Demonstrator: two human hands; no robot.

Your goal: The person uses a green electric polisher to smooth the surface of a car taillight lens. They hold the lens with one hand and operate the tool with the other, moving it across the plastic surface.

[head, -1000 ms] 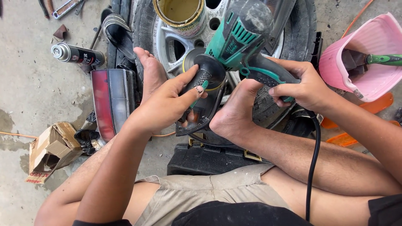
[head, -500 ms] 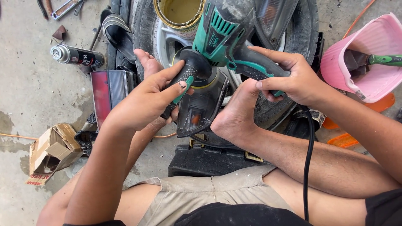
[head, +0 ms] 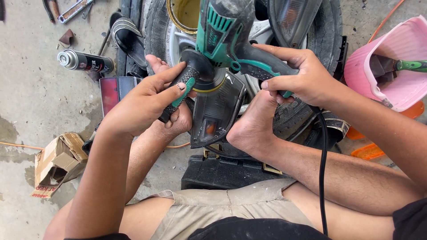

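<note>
My left hand (head: 144, 104) grips the black side handle (head: 184, 84) of a green and grey power polisher (head: 224, 33). My right hand (head: 300, 75) is wrapped around the tool's rear grip, from which a black cord (head: 322, 155) runs down. The polisher's round pad rests on a dark lamp lens (head: 217, 113), which is clamped between my two bare feet (head: 255, 126). The lens leans on a tyre with an alloy rim (head: 307, 111).
A spray can (head: 84, 61) and a red tail lamp (head: 114, 91) lie at the left, a torn cardboard box (head: 55, 162) lower left. A pink bucket (head: 391, 62) with a green-handled tool stands at the right. A yellow-lined paint tin (head: 187, 15) sits on the rim, a black case (head: 227, 173) below the feet.
Both hands have shifted the polisher left and down onto the lens. My left hand has closed round the side handle.
</note>
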